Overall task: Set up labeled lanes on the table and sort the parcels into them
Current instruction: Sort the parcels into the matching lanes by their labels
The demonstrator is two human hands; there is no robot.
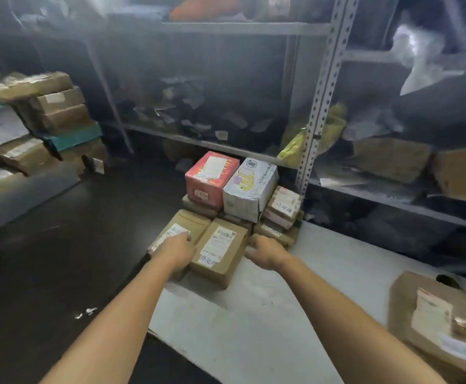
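The parcels are gathered at the far left corner of the desk, pushed up against the shelf rack, presumably to keep the lanes tight. Two boxes lie side by side at the front: the left brown box and the middle brown box, on which a handwritten slip is seen, probably a lane label. Behind them a red box and a white box are stacked on other parcels. Just to the right, a small stack carries another slip. The left grip is laid on top of the left brown box, fingers resting and not clenched, probably to square it against its neighbour. The right grip is held at the middle brown box's right side; whether anything is grasped cannot be told. One more parcel lies well apart at the near right.
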